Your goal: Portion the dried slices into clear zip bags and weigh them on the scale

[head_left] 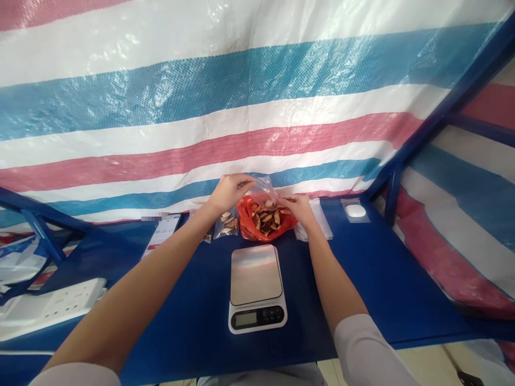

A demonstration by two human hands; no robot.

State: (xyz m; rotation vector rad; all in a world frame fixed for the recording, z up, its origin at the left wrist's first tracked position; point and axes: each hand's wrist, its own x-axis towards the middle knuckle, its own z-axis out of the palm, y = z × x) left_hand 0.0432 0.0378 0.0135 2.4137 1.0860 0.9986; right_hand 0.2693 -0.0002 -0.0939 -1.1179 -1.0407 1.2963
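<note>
Saw a striped sheet [241,80] across the upper frame, with a blue surface [382,268] beneath. At lower left, caught a white power strip [72,303], cut off by the frame edge. At lower centre, found a kitchen scale [257,284], display unreadable. Just above it in the frame, located an open red bag [251,231] of dried slices [267,221]. Noted a phone [164,230] at centre left, partly hidden by the left forearm [153,257], and a filled pouch [227,224] just left of the red bag.

Held a clear bag [263,186] over the red bag's upper rim, slices directly below: pinched its upper-left edge with the left hand [231,191], to the upper left of the opening; pressed fingertips of the right hand [301,208] together at its lower-right side, nearer the slices. Could not make out the clear bag's mouth or long axis through glare and crumpling, nor place a pale lump [270,203] inside or behind it. Spotted a white mouse-like object [356,210] at centre right.
</note>
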